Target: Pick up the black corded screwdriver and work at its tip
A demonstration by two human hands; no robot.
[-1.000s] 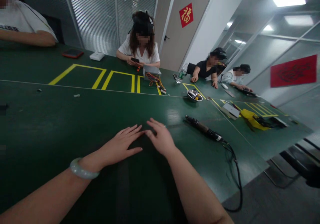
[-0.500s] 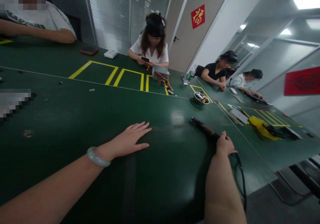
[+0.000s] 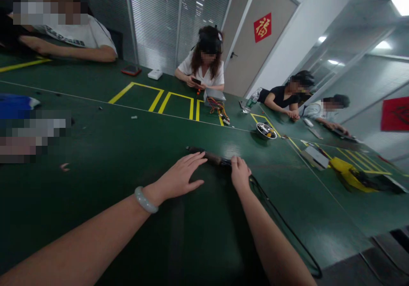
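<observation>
My right hand is wrapped around the rear end of a dark corded electric screwdriver, whose tip points left across the green table. The tool's black cable trails from behind that hand toward the lower right. My left hand, with a pale bangle at the wrist, is open with the palm down and fingers stretched out. Its fingertips overlap the screwdriver's front half in the view; whether they touch it I cannot tell.
Beyond the tool stand a metal bowl of small parts and a grey metal box with coloured wires. A plastic bottle, a white box and a yellow bag lie to the right. Several people sit around the table.
My right hand has brought the screwdriver leftward, from the right side of the table to just beyond my left hand. The left hand keeps its spread pose. The camera view has shifted slightly.
</observation>
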